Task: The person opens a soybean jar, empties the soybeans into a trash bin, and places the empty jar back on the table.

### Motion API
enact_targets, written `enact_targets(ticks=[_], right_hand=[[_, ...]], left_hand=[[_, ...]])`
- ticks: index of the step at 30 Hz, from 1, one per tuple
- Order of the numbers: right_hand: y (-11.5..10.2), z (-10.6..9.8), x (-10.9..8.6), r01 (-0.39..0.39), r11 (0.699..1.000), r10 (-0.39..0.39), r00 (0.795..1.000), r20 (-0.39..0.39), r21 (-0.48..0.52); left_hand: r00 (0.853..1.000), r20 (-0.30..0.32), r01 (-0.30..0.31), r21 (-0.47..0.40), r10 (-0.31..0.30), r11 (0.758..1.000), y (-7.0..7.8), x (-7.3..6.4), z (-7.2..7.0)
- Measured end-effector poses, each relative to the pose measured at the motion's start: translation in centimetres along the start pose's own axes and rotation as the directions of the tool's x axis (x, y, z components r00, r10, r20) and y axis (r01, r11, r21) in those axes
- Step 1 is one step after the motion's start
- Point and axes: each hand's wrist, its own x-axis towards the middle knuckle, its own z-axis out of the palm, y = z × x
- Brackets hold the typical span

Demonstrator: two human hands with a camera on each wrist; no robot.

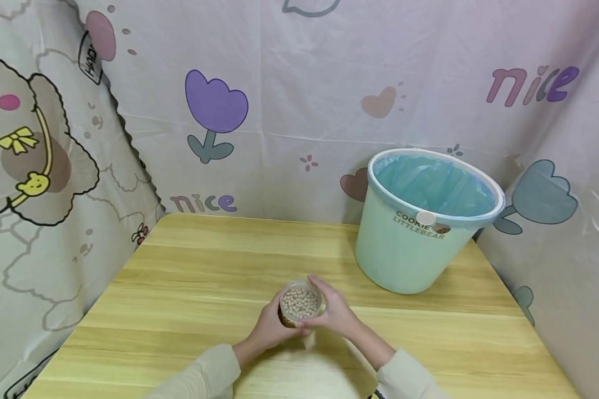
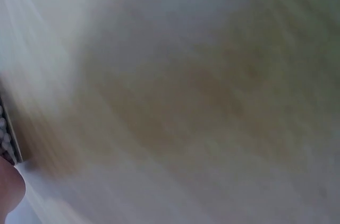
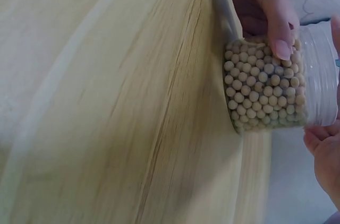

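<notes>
A clear jar full of small pale round beads stands upright between my hands, over the near middle of the table. My left hand grips the jar's body from the left; in the right wrist view its thumb lies across the side. Around the clear ridged lid my right hand curls, thumb on the near side and fingers on the far side. Only the jar's edge and a fingertip show in the left wrist view, which is mostly blurred.
A pale green bin with a blue liner bag stands at the table's back right. The table has a light wood top. Printed cloth hangs behind it and along both sides.
</notes>
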Motion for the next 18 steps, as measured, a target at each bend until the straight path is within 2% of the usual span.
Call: enact_targets(ticks=[7, 11, 14, 18], right_hand=[[0.0, 0.2, 0.2, 0.014, 1.000, -0.014, 1.000, -0.008, -0.013], [-0.1, 0.2, 0.3, 0.024, 1.000, -0.024, 1.000, -0.017, -0.020], [-0.1, 0.1, 0.2, 0.016, 1.000, -0.016, 1.000, -0.022, -0.013], [-0.4, 0.0, 0.1, 0.003, 1.000, -0.003, 1.000, -0.030, 0.006]], left_hand=[[0.999, -0.032, 0.004, 0.012, -0.003, 1.000, 0.4, 0.2, -0.2], [1.000, -0.019, 0.004, 0.010, -0.004, 1.000, 0.7, 0.3, -0.3], [1.000, -0.013, -0.008, 0.013, 0.008, 1.000, 0.9, 0.2, -0.3], [0.999, -0.037, -0.021, 0.020, 0.022, 1.000, 1.3, 0.3, -0.2]])
